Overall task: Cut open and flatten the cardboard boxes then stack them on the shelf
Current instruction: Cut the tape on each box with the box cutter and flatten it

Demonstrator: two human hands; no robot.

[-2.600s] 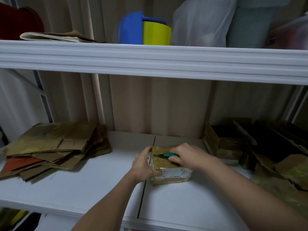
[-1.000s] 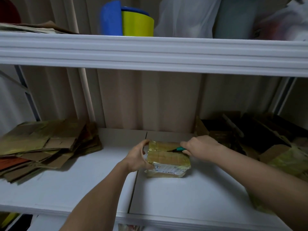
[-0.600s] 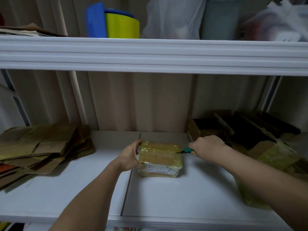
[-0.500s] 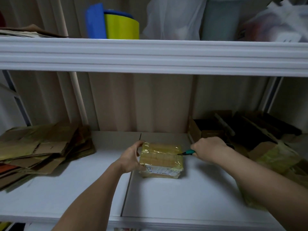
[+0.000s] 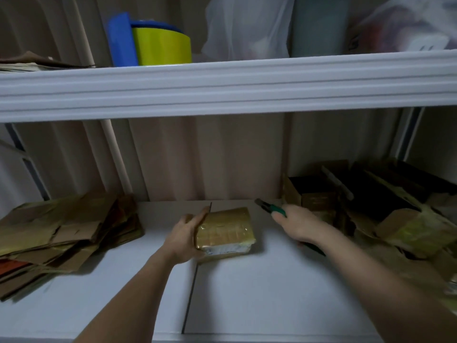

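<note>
White shelf (image 5: 259,293): taped box (image 5: 223,229) braced by left hand (image 5: 184,240), fingers flat; cutter (image 5: 270,210) gripped in right hand (image 5: 298,225). Blade best drawn shallow along tape seams.

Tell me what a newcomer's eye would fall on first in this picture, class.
Mid-shelf, the left hand steadies a taped box while the right hand holds a green cutter just clear of it. Flattened cardboard is piled at the left, and unflattened boxes crowd the right. On the upper shelf stands a bright blue and yellow container.
</note>
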